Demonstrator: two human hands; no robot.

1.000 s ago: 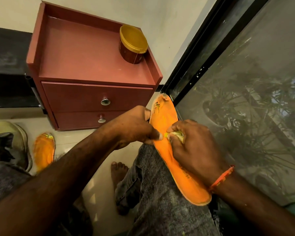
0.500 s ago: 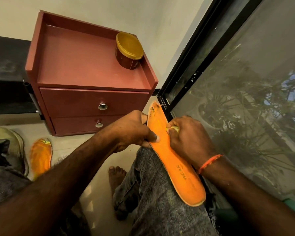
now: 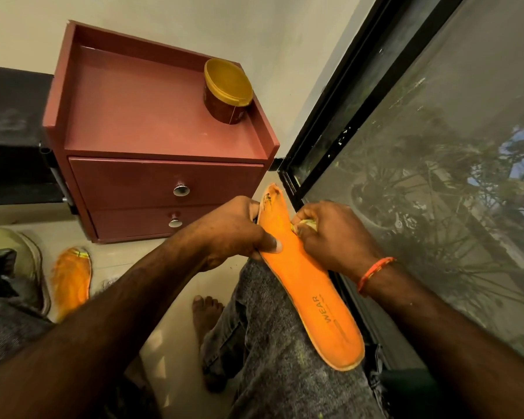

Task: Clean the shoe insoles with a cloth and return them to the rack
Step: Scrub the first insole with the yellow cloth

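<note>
On the red cabinet [image 3: 152, 116], a lidded brown tub [image 3: 226, 93], contents hidden.

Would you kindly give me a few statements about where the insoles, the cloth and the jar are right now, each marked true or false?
1. The right hand presses a small yellowish cloth against the orange insole. True.
2. The left hand rests on the drawer knob. False: it grips the insole's edge.
3. The held insole lies across the person's jeans-clad leg. True.
4. The yellow-lidded jar stands on the floor. False: it sits on top of the red cabinet.
5. A second orange insole lies on the floor beside a shoe. True.
</note>
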